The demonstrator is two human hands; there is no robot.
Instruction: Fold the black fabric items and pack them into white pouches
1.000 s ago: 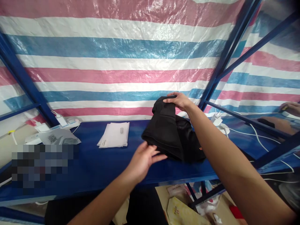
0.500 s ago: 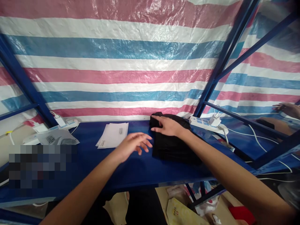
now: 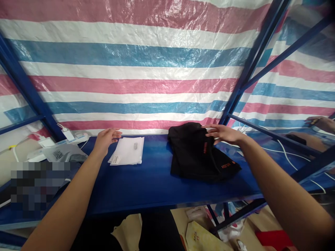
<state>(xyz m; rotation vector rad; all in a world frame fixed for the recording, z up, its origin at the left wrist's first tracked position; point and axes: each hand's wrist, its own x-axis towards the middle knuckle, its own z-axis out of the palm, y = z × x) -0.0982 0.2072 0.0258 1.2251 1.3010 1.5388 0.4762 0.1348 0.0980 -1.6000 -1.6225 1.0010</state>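
Observation:
On the blue tabletop [image 3: 154, 188] lies a folded black garment [image 3: 190, 153] with orange-red lettering on two of its layers. My right hand [image 3: 223, 134] is at the garment's upper right edge, with fingers spread apart and pointing left; whether the fingertips touch the cloth is hard to tell. To the left is a stack of whitish, translucent flat bags [image 3: 128, 150] with small printed labels. Beside the stack's upper left corner, my left hand [image 3: 106, 139] hovers, fingers loosely extended and nothing in them.
Power strips with plugs stand at the back left [image 3: 75, 139], and white cables [image 3: 285, 153] run along the right. A grey plastic package with a printed code [image 3: 59, 153] lies far left. Blue frame posts [image 3: 238, 83] and a striped sheet [image 3: 136, 83] enclose the table. A yellow box [image 3: 201, 237] is below.
My left hand has moved left, from the middle to the bag stack. My right hand has shifted right across the garment, whose layers now spread further right, showing the lettering.

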